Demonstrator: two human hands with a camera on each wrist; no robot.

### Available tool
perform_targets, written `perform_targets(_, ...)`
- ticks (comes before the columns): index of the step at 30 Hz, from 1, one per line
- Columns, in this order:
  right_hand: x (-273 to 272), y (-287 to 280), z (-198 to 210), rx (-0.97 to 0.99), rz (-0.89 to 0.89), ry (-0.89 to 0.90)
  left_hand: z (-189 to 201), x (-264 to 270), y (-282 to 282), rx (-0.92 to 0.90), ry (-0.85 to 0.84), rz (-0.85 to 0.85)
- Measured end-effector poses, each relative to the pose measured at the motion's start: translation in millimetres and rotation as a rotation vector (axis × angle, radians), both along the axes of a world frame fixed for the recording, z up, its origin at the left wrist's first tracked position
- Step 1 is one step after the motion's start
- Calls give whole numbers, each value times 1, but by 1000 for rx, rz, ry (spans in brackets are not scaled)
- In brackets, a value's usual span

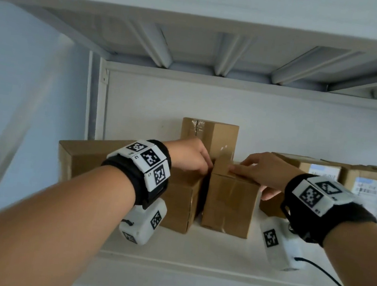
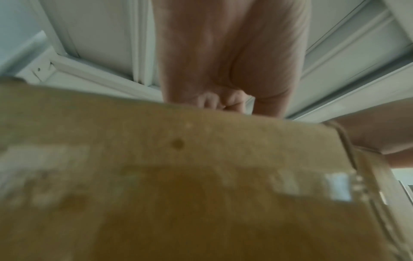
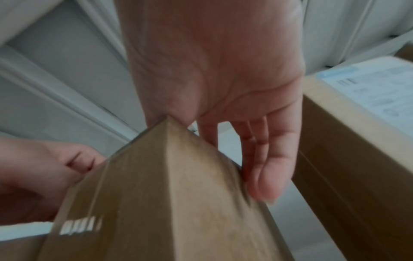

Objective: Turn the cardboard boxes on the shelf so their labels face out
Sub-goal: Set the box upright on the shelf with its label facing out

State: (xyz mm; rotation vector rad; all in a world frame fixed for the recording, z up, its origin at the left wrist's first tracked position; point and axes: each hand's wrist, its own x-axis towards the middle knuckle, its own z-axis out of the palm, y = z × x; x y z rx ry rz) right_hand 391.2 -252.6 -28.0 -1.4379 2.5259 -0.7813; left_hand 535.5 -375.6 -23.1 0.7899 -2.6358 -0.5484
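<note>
Cardboard everywhere on this white shelf (image 1: 193, 246). I have both hands on the small plain box (image 1: 230, 203) standing near the middle of the shelf, its bare taped face toward me. My right hand (image 1: 265, 172) grasps its top right corner: thumb along the top edge, fingers (image 3: 268, 169) down the right side. My left hand (image 1: 188, 154) reaches over the top left edge, fingers curled behind it, gripping as far as I can tell. Touching its left side sits another brown box (image 1: 179, 204), and a wide box (image 1: 85, 153) lies further left. A taller box (image 1: 210, 133) stands behind. To my right, the labelled boxes (image 1: 368, 190) already show their white labels (image 1: 371, 193) outward.
</note>
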Motion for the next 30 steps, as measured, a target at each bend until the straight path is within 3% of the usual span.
perform_targets(3, 6, 7, 3, 49, -3, -13, -4, -2, 2, 2, -29, 5)
perform_targets(8, 37, 12, 13, 178, -44, 122, -7, -1, -3, 92, -4, -4)
perform_targets(12, 65, 24, 20, 274, 75, 214, -10, -1, -6, 143, 28, 1)
perform_targets(20, 69, 33, 23, 291, 178, 142, -14, 2, -11, 184, 59, 15)
perform_targets(24, 62, 25, 23, 298, 92, 137, -15, 2, -10, 192, 70, 23)
perform_targets(30, 42, 17, 6, 411, -48, 289, -13, 5, -4, 112, 36, 34)
